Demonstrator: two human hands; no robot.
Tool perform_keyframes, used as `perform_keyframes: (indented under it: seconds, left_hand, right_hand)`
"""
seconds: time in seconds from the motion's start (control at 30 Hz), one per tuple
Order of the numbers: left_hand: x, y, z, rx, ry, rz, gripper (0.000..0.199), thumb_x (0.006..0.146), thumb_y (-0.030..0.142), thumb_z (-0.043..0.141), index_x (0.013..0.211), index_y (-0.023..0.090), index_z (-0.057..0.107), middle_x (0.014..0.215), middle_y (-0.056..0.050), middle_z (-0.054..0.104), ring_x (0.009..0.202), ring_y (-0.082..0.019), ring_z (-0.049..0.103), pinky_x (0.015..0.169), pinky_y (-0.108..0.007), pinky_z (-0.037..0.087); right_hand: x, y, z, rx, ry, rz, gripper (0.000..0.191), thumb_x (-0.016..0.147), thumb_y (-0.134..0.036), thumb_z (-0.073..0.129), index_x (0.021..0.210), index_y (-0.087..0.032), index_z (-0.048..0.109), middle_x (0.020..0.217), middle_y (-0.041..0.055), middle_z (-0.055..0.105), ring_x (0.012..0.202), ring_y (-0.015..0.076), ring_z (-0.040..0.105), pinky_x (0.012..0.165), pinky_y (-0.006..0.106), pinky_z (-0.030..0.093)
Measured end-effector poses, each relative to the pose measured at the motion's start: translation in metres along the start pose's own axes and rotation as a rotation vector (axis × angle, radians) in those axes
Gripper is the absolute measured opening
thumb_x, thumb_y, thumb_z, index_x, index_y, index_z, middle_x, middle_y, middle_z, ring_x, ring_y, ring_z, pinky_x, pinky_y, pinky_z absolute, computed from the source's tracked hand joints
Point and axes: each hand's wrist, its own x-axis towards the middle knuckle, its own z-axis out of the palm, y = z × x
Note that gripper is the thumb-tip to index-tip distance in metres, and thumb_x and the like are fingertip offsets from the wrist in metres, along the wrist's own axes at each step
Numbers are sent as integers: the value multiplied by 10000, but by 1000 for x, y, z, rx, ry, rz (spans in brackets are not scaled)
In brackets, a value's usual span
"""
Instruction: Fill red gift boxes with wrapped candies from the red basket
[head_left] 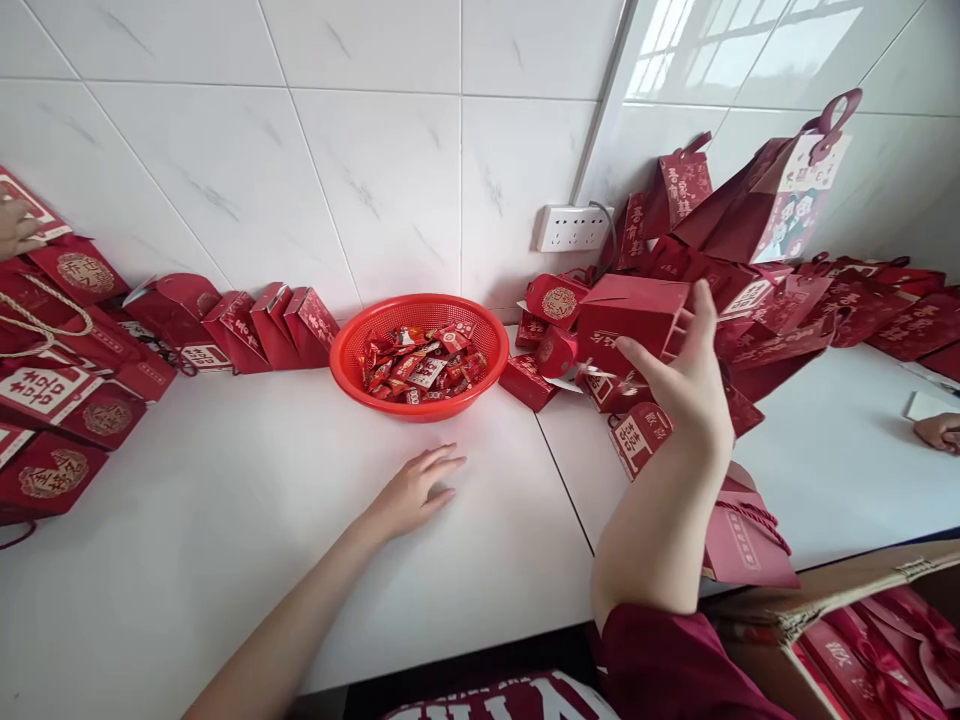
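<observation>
My left hand rests on the white table in front of the red plastic basket, its fingers spread and nothing in them. Small red wrapped packets lie in that basket. To the right, my right hand is raised at the pile of red boxes, its thumb stretched apart from the fingers. The fingers are at the right side of a plain red box, partly behind it; whether they grip it is unclear. Beneath it lie more red boxes with gold and white prints.
Red boxes line the wall on the left, beside a stack of bags that another person's hand touches. Another hand shows at the far right. A wall socket is behind; an open carton stands lower right.
</observation>
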Motion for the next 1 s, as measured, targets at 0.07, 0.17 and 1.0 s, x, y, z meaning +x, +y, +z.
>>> perform_keyframes:
  seconds: [0.07, 0.17, 1.0]
  left_hand:
    - [5, 10, -14, -73, 171, 39, 545, 979, 292, 533, 1500, 310, 377, 1520, -83, 439, 1400, -235, 437, 1148, -450, 416]
    - [11, 26, -30, -38, 441, 192, 897, 854, 371, 726, 1569, 287, 192, 1582, -145, 307, 1470, -321, 306, 1168, -537, 358]
    - [-12, 18, -14, -90, 619, 265, 537, 832, 150, 590, 1357, 186, 479, 1403, -181, 472, 1248, -316, 540, 1013, -522, 510]
  right_hand:
    - [-2, -14, 19, 194, -186, -24, 947, 877, -493, 661, 1593, -297, 73, 1556, 124, 356, 1402, 325, 398, 1115, 516, 393]
    - [-17, -32, 60, 421, -576, 55, 800, 870, -492, 680, 1543, -276, 304, 1484, 82, 493, 1333, 276, 494, 1106, 445, 431]
    - [-94, -30, 156, 166, -555, -268, 437, 932, -352, 636, 1342, -259, 515, 1445, 129, 469, 1332, 288, 473, 1089, 494, 441]
